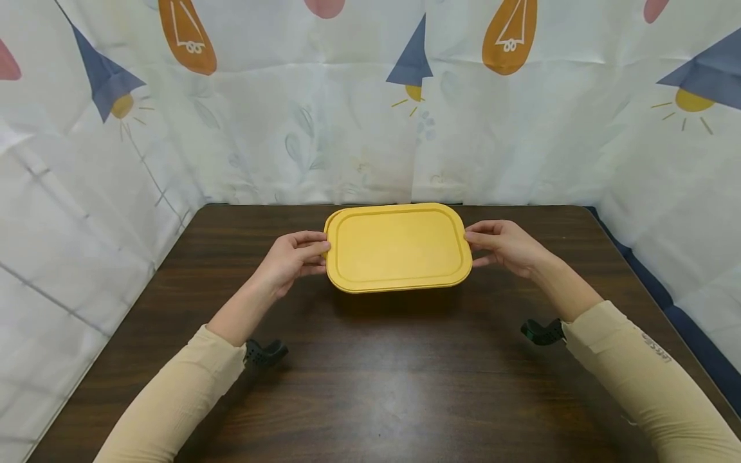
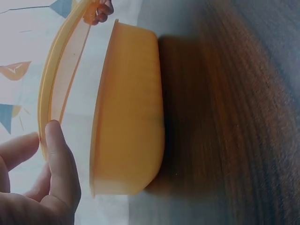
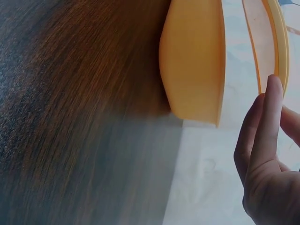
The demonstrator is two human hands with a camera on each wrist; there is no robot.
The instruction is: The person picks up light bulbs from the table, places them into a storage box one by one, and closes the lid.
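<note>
A yellow rectangular lid (image 1: 399, 247) with rounded corners is held up by both hands, one at each short end. My left hand (image 1: 292, 260) pinches its left edge between thumb and fingers. At the opposite edge, my right hand (image 1: 512, 247) grips it the same way. Both wrist views show a yellow plastic container (image 2: 129, 112) standing on the table under the lid, with a gap between its rim and the lid. From the head view the lid hides almost all of the container, and its inside cannot be seen.
The dark brown wooden table (image 1: 393, 386) reaches back to a white patterned curtain (image 1: 359, 128), which also hangs along both sides. A black wrist device (image 1: 266, 352) sticks out from the left sleeve, and another black device (image 1: 542, 332) from the right.
</note>
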